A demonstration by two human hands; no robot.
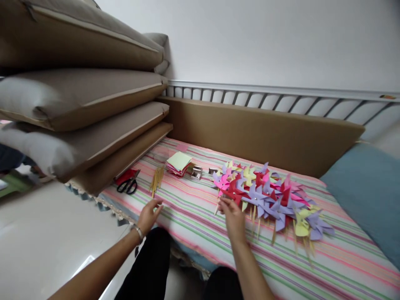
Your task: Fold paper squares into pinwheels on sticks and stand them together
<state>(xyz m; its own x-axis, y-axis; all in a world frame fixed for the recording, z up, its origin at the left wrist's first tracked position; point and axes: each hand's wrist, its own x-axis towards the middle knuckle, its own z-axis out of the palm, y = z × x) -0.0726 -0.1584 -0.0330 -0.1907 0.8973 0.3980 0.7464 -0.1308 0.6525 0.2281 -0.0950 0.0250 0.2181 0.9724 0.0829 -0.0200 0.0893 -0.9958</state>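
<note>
My left hand (150,216) is over the front edge of the striped cloth, thumb and fingers apart and curved, with nothing visible between them. Just beyond it lies a bunch of thin wooden sticks (156,180). My right hand (233,216) has its fingertips pinched at the thin stick of a pink pinwheel (221,182), at the left end of a spread of paper pinwheels (256,196). These are purple, red, pink and yellow, lying overlapped with their sticks toward me. A stack of coloured paper squares (179,161) sits between the hands, farther back.
Black-handled scissors (128,185) lie by a red packet (125,176) at the left. A small metallic piece (196,172) is beside the paper stack. Stacked grey-brown cushions (93,96) rise at the left, a brown board (243,129) stands behind, and a blue cushion (365,187) is at right.
</note>
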